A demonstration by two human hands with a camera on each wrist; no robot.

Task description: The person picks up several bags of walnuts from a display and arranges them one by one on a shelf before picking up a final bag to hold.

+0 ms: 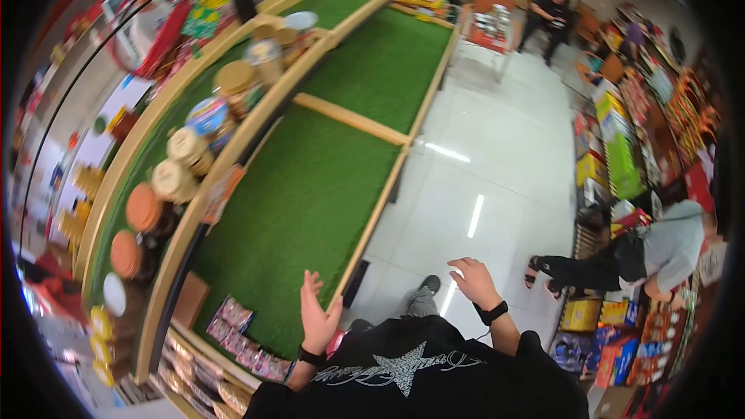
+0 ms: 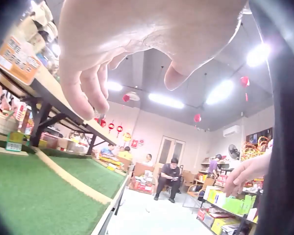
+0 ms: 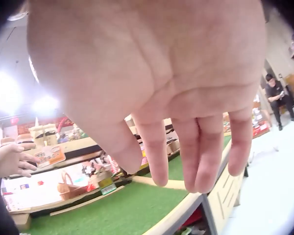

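The left hand (image 1: pixel 319 323) is raised over the front rail of the green-lined shelf (image 1: pixel 295 186), fingers spread and holding nothing. To its right, above the floor, the right hand (image 1: pixel 476 283) hangs in the air with loosely bent fingers and an empty palm. Pink packets (image 1: pixel 233 326) lie on the green surface at the near end, left of the left hand. The left wrist view has the left hand (image 2: pixel 147 34) large across the top, thumb apart from the fingers. In the right wrist view the right hand (image 3: pixel 152 73) shows its bare palm, fingers pointing down.
Lidded jars (image 1: pixel 174 178) line the upper shelf at the left. A wooden divider (image 1: pixel 353 119) crosses the green surface. On the right, a person (image 1: pixel 667 252) bends beside stocked shelves (image 1: pixel 617 163). Someone in dark clothes (image 1: pixel 548 15) sits at the far end near a red table (image 1: pixel 491 29).
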